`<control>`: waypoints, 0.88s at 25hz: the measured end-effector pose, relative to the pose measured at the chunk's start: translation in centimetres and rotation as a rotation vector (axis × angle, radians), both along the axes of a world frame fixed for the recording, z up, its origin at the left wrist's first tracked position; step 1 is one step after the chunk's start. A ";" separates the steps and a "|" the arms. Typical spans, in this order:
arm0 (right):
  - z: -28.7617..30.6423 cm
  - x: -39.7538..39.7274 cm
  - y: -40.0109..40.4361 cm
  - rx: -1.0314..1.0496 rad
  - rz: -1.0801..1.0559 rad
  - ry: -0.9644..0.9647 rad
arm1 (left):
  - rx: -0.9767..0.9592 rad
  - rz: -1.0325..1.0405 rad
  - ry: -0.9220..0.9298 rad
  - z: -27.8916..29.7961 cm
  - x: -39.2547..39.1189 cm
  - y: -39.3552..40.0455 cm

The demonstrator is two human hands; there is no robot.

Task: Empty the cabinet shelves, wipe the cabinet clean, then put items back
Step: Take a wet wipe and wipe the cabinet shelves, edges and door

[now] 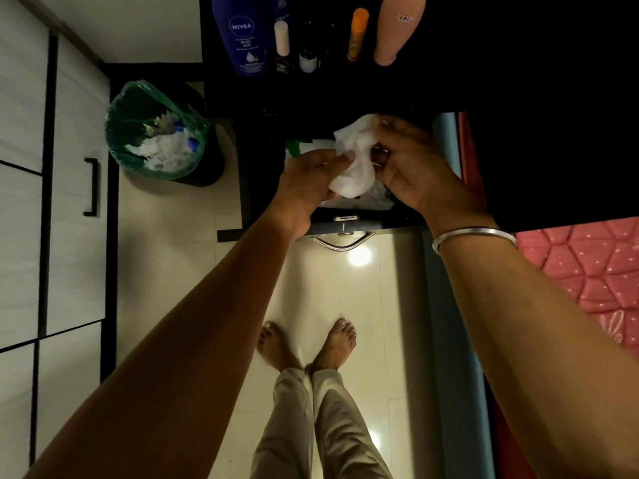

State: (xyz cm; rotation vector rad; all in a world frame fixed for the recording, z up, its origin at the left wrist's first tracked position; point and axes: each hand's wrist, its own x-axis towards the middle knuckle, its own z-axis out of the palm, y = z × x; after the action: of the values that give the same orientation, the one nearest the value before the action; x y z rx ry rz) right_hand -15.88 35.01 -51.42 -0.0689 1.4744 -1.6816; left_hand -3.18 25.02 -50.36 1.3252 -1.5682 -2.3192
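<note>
Left hand: I see my left hand [313, 174] reaching forward over the open drawer, fingers extended and laid against the near-left edge of the white wipe [356, 160], thumb side pressing it.
Right hand: my right hand [411, 164] faces the left one, fingers curled and pinching the right side of the same wipe; a metal bangle [473, 236] sits on that wrist.
Wipe: crumpled white tissue or cloth, held between both hands in the air above the drawer, not touching any surface that I can make out.
Drawer: a dark drawer [345, 224] stands pulled out below the hands, with a metal handle [340, 243] on its front; white and green packaging lies inside, mostly hidden by the hands.
Cabinet top: the dark surface [518, 81] carries a row of items: a blue Nivea bottle [243, 32], a small white-capped bottle [281, 39], a dark bottle [307, 57], an orange-capped tube [358, 36] and a peach-coloured bottle [397, 29] with a small label.
Bin: a waste bin [155, 129] lined with green plastic stands on the floor left of the cabinet, with white crumpled waste inside.
Surroundings: pale tiled floor [345, 288], my bare feet [307, 344] below, a pink quilted bed [587, 271] at right, light cupboard doors [76, 188] at left.
</note>
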 end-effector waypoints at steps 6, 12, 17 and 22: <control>2.0 1.9 1.1 0.328 0.501 0.589 | 0.167 0.152 -0.048 1.4 1.4 -0.1; 1.3 0.8 3.1 0.461 0.391 0.725 | -0.897 -0.798 -0.219 0.7 3.7 -1.3; 0.7 1.2 3.5 0.494 0.403 0.873 | -1.410 -0.913 -0.353 0.6 4.4 -1.5; -0.1 1.8 2.1 0.575 0.296 1.093 | -1.495 -0.690 -0.302 -0.4 3.8 -2.4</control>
State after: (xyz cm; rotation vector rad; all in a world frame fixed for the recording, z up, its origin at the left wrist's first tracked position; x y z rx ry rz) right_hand -14.04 37.10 -51.52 -0.9535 2.5225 -0.8923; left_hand 0.63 22.61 -50.73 0.6814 -3.0427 -0.3609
